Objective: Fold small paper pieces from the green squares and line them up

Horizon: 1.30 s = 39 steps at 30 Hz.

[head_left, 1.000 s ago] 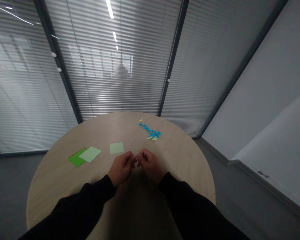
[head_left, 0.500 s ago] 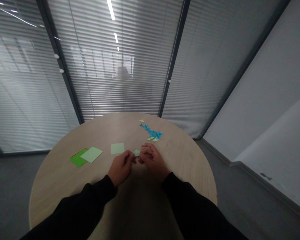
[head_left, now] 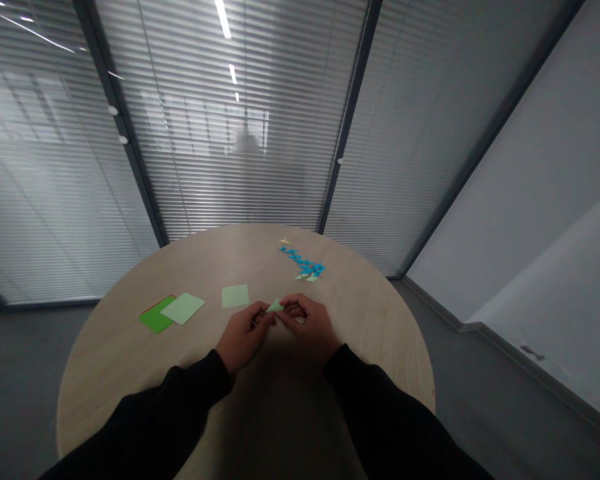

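Note:
Between my two hands is a small piece of folded pale green paper (head_left: 275, 305), its pointed top showing above the fingers. My left hand (head_left: 245, 333) pinches it from the left, thumb and fingers closed. From the other side my right hand (head_left: 307, 327) grips it, fingers curled and thumb pressed in near the left thumb. The lower part of the folded paper is hidden by the fingers. Just beyond my left hand lies a flat pale green square sheet (head_left: 235, 296).
A round wooden table (head_left: 130, 373) bears everything. At its left a pale green sheet (head_left: 183, 309) overlaps bright green sheets (head_left: 156, 319). Several folded blue paper pieces (head_left: 303, 261) form a line beyond my right hand, with a yellowish piece (head_left: 284, 241) at its far end. Glass with blinds (head_left: 245, 187) stands behind.
My right-hand fingers, raised and spread before, have curled down onto the folded paper. The paper has tilted and now shows a pointed triangular shape. My thumbs have come closer together.

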Available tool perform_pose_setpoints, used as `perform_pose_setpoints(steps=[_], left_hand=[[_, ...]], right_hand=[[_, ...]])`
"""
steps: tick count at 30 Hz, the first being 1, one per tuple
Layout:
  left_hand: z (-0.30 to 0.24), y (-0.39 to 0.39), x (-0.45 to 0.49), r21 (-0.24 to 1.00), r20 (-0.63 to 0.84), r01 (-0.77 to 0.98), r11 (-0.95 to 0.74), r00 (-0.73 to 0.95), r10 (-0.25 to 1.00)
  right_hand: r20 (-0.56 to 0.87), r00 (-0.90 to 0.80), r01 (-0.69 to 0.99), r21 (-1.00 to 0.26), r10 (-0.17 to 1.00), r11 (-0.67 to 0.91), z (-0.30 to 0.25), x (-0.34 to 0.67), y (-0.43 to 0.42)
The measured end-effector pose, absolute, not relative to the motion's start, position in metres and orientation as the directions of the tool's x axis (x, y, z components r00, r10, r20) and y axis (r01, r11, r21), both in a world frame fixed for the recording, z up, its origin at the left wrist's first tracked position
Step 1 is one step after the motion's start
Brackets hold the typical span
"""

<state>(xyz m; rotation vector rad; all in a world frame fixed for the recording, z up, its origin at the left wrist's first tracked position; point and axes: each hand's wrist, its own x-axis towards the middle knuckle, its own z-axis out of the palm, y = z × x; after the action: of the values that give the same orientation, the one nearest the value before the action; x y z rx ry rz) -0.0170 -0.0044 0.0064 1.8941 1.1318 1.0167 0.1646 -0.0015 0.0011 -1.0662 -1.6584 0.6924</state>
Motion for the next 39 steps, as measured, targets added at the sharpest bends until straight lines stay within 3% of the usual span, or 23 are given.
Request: perform_pose_setpoints(steps=[10, 14, 17, 21, 26, 34, 39], left_hand=[[0.006, -0.003, -0.018, 0.879, 0.246, 0.335, -0.340, 0.292, 0.924], [0.004, -0.002, -0.017, 0.891, 0.242, 0.304, -0.337, 0.311, 0.919], [0.003, -0.002, -0.016, 0.894, 0.234, 0.296, -0.336, 0.330, 0.915], [0.002, -0.003, -0.015, 0.919, 0.190, 0.273, -0.285, 0.327, 0.926], [0.001, 0.000, -0.016, 0.936, 0.158, 0.253, -0.243, 0.316, 0.936], [0.001, 0.003, -0.017, 0.967, 0.118, 0.187, -0.172, 0.270, 0.956], [0.000, 0.003, -0.016, 0.974, 0.115, 0.157, -0.162, 0.274, 0.955]], right_hand=[[0.467, -0.163, 0.361, -0.792, 0.869, 0.493, 0.001, 0.162, -0.003], [0.641, -0.248, 0.519, -0.546, 0.727, 0.658, -0.001, 0.166, -0.001], [0.738, -0.289, 0.655, -0.312, 0.610, 0.688, -0.002, 0.168, 0.000], [0.772, -0.358, 0.743, -0.106, 0.525, 0.661, 0.004, 0.167, -0.004], [0.737, -0.492, 0.739, 0.072, 0.464, 0.669, 0.014, 0.165, -0.009], [0.735, -0.519, 0.745, 0.137, 0.438, 0.653, 0.010, 0.167, -0.012], [0.731, -0.501, 0.737, 0.081, 0.463, 0.671, 0.010, 0.167, -0.013]])
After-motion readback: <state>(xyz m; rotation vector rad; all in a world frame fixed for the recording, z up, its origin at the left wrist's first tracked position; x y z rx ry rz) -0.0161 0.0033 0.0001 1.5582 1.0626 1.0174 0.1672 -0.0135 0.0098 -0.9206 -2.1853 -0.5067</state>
